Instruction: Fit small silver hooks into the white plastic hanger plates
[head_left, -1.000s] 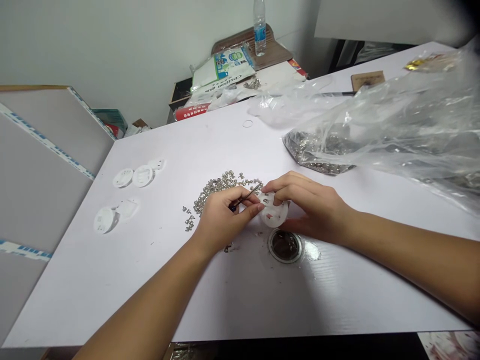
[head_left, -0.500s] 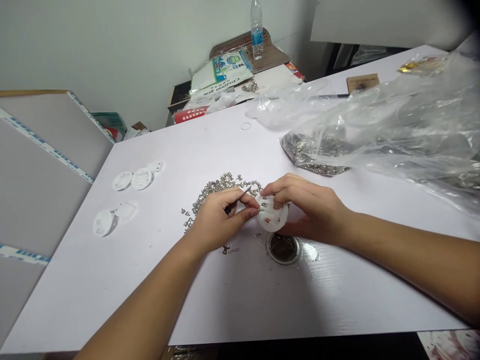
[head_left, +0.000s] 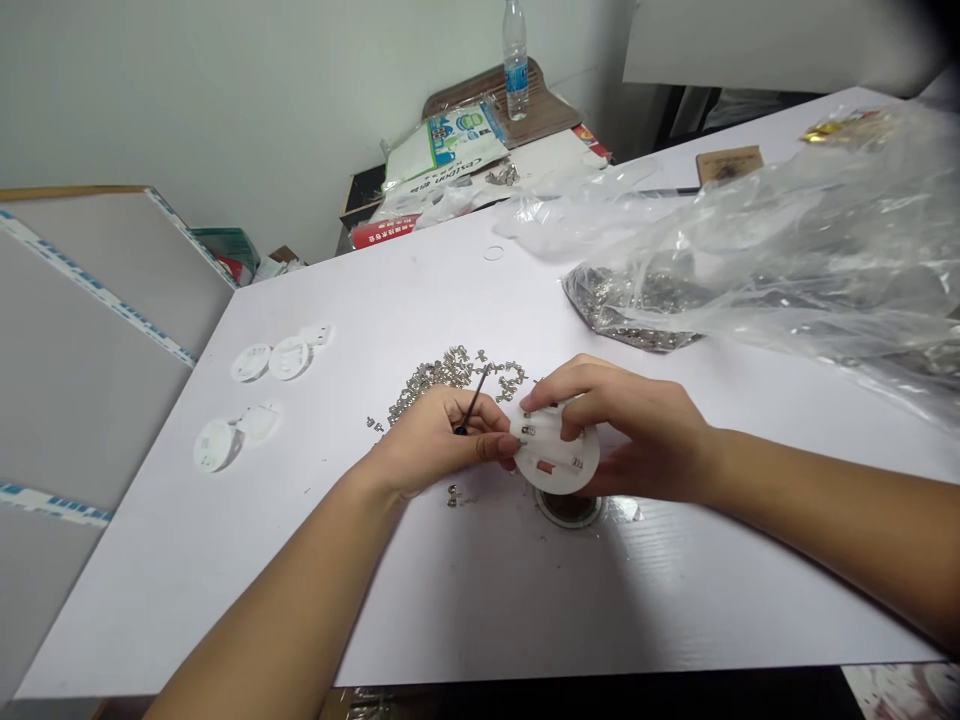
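Note:
My right hand (head_left: 637, 425) grips a white round plastic disc (head_left: 562, 465) by its edge. Small metal contacts sit in slots on its face. My left hand (head_left: 435, 440) has a thin dark rod-like tool (head_left: 475, 395) tucked between its fingers, slanting upward. Its thumb and forefinger are pinched together at the disc's left edge; whether a small part is between them I cannot tell. Behind the left hand lies a pile of small metal clips (head_left: 427, 375). Under the disc is a round dark-centred opening with a pale rim (head_left: 568, 522), partly covered.
Several white round plastic parts (head_left: 289, 358) lie on the left of the white table (head_left: 420, 600). Clear plastic bags (head_left: 810, 270) of metal pieces spread over the right side. A water bottle (head_left: 515, 65) stands at the back. A grey panel (head_left: 82, 370) borders the left edge.
The disc has tipped to face me more and shifted slightly right and down. The dark tool in my left hand now points more steeply upward.

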